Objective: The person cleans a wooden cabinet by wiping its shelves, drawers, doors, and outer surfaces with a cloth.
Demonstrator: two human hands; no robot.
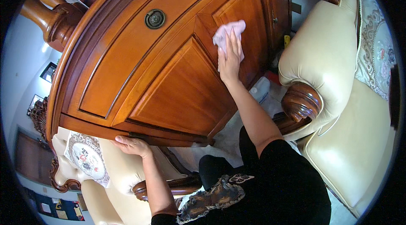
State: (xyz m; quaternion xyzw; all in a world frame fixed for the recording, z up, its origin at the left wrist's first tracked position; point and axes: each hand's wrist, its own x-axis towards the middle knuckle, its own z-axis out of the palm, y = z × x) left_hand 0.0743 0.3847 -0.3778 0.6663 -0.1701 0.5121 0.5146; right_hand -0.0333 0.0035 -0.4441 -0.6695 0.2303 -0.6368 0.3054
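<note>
A pink cloth (pixel 229 36) lies under my right hand (pixel 230 61), whose fingers are spread over it and press it against the front of a wooden cabinet (pixel 177 88), on the frame between two raised panels. My left hand (pixel 132 145) rests at the cabinet's lower left edge, thumb up against the wood; its other fingers are partly hidden, so I cannot tell how firmly they grip. A round metal ring pull (pixel 155 19) sits on the drawer front above the panels.
A cream leather sofa (pixel 317 41) with carved wooden arm ends stands close on the right. Another cream sofa (pixel 117 168) with a patterned cover is at the lower left. A whitish plastic item (pixel 260 89) lies on the floor beside the cabinet. Wooden balusters (pixel 52 19) show at upper left.
</note>
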